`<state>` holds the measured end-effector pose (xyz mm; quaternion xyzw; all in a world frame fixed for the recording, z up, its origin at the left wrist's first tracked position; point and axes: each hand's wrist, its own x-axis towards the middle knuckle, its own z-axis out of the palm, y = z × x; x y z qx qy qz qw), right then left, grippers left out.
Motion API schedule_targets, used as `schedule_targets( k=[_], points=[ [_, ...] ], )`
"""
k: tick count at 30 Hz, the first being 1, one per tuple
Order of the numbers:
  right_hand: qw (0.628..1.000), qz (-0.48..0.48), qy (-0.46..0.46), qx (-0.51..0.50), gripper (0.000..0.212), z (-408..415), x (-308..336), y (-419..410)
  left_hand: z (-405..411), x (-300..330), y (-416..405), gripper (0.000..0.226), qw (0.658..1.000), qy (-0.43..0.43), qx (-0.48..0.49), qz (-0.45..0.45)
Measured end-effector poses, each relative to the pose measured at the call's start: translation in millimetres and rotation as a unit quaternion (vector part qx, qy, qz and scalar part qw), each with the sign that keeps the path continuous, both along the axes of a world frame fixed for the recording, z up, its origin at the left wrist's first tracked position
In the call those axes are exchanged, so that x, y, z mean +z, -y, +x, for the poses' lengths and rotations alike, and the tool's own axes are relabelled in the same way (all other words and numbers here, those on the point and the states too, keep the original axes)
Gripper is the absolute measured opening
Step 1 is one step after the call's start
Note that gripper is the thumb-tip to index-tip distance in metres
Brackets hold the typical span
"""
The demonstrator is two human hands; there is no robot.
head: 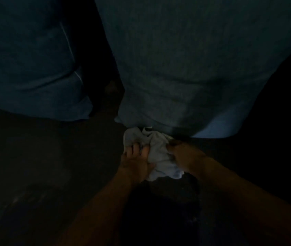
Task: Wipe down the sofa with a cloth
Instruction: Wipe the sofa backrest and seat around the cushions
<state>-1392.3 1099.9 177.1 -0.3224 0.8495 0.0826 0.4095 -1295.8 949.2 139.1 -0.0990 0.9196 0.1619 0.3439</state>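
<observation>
Both hands hold the crumpled pale blue-white cloth between them, left hand cupped beneath, right hand gripping its side, just before the dark blue fabric sofa; it seems they are bunching it, so pressing it onto the cushion comes next.

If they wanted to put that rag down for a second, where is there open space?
The dark seat surface left of the left hand looks bare. It is crowded by the two blue cushions, where both hands grip the crumpled pale cloth; right hand.
</observation>
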Motion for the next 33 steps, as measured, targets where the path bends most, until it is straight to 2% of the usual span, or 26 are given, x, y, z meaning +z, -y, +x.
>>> schedule_targets(
  k=[2, 5, 9, 11, 12, 14, 17, 20, 22, 26, 29, 33],
  points=[
    [0.999, -0.029, -0.030, -0.008, 0.052, 1.4, -6.6, -1.4, -7.2, -3.3, 4.2, 0.077, 1.000, -0.003, -0.020, 0.006],
    [0.995, -0.083, -0.030, -0.049, 0.047, -4.1, 1.7, -1.3, -19.0, 3.2, 10.6, 0.073, 0.999, -0.015, -0.047, -0.005],
    [0.991, -0.101, -0.001, -0.088, 0.045, 2.0, 11.4, -8.4, -23.8, 18.7, -18.3, 0.054, 0.994, -0.089, 0.019, 0.064],
    [0.992, -0.076, -0.009, -0.101, 0.038, -2.7, 15.0, -25.6, -25.1, 24.3, -39.4, 0.046, 0.987, -0.091, 0.060, 0.114],
    [0.994, -0.058, -0.015, -0.096, 0.037, -8.8, 16.6, -38.8, -26.5, 25.3, -52.3, 0.052, 0.985, -0.092, 0.056, 0.138],
    [0.995, -0.025, -0.048, -0.078, 0.036, -23.6, 24.6, -68.8, -32.5, 24.7, -80.1, 0.065, 0.978, -0.123, 0.018, 0.166],
    [0.991, 0.008, -0.118, -0.064, 0.040, -42.7, 27.5, -112.9, -55.5, 20.4, -116.9, 0.052, 0.963, -0.191, -0.043, 0.185],
    [0.986, 0.020, -0.146, -0.080, 0.041, -47.3, 12.0, -137.4, -71.0, -1.6, -135.5, 0.078, 0.960, -0.207, -0.161, 0.102],
    [0.985, -0.006, -0.128, -0.119, 0.045, -40.6, -5.8, -145.2, -70.6, -17.6, -139.8, 0.088, 0.964, -0.194, -0.171, 0.057],
    [0.979, -0.069, -0.080, -0.174, 0.066, -26.6, -36.4, -156.2, -72.3, -37.6, -141.7, 0.099, 0.955, -0.216, -0.200, 0.028],
    [0.977, -0.134, -0.148, -0.075, 0.072, -27.1, -38.7, -163.5, -75.3, -36.9, -141.3, 0.097, 0.954, -0.197, -0.224, 0.008],
    [0.972, -0.144, -0.148, -0.112, 0.075, -13.9, -28.3, -170.2, -70.5, -14.0, -151.2, 0.065, 0.963, -0.163, -0.212, 0.026]
  ],
)
